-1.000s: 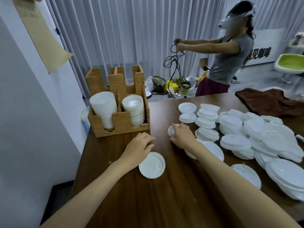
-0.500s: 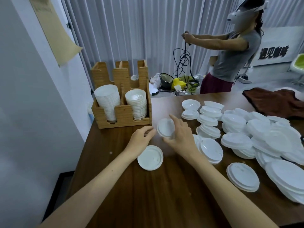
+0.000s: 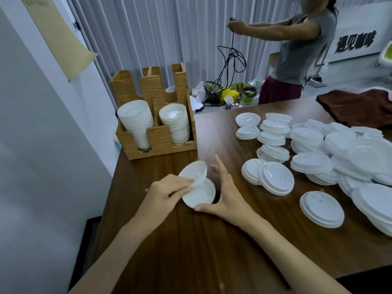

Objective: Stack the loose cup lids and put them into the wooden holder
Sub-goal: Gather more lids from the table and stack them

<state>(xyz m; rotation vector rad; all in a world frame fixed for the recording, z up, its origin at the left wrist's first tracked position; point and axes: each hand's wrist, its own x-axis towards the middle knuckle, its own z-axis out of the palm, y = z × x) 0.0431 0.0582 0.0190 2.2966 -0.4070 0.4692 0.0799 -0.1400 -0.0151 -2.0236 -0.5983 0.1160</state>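
My left hand (image 3: 167,193) pinches a small white lid (image 3: 194,171) by its near edge and holds it tilted over a larger white lid (image 3: 200,195) that lies flat on the wooden table (image 3: 191,251). My right hand (image 3: 226,195) stands beside the larger lid with straight fingers. Its thumb touches that lid's front rim. The wooden holder (image 3: 159,141) stands at the table's back left with two stacks of lids (image 3: 175,122) in its front slots. Several piles of loose lids (image 3: 309,160) cover the right side of the table.
A brown cloth (image 3: 360,109) lies at the far right corner. Another person (image 3: 297,52) stands behind the table holding a black cable (image 3: 231,58). A white wall (image 3: 42,145) runs close along the table's left edge.
The small lid has passed from my right hand to my left and come down over the larger lid. My right hand has let go and moved beside the larger lid.
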